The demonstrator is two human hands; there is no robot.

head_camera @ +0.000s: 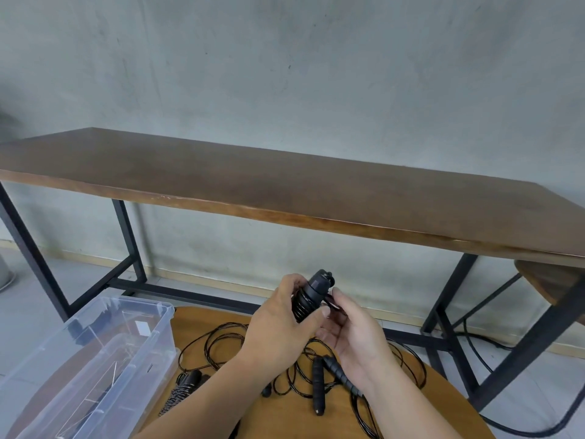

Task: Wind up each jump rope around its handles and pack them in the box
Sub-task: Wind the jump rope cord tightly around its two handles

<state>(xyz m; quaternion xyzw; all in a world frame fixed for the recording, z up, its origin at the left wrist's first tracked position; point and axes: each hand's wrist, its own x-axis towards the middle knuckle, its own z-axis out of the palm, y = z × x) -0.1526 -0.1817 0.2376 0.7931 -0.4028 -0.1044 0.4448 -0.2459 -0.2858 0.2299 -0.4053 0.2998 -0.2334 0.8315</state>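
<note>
Above the round wooden table (pixel 411 416), the left hand (pixel 278 327) grips a jump rope bundle (pixel 308 299), its cord already coiled round the paired handles, while the right hand (pixel 354 334) pinches the loose cord end just beside the coils. To finish well, I judge the last turn should be kept taut and the end tucked under a neighbouring coil, the left thumb pressing the wraps so they cannot spring loose. Another rope (pixel 319 384) lies unwound on the table below. At the left stands the clear plastic box (pixel 142 353), open; what it holds is hard to make out through its walls.
</note>
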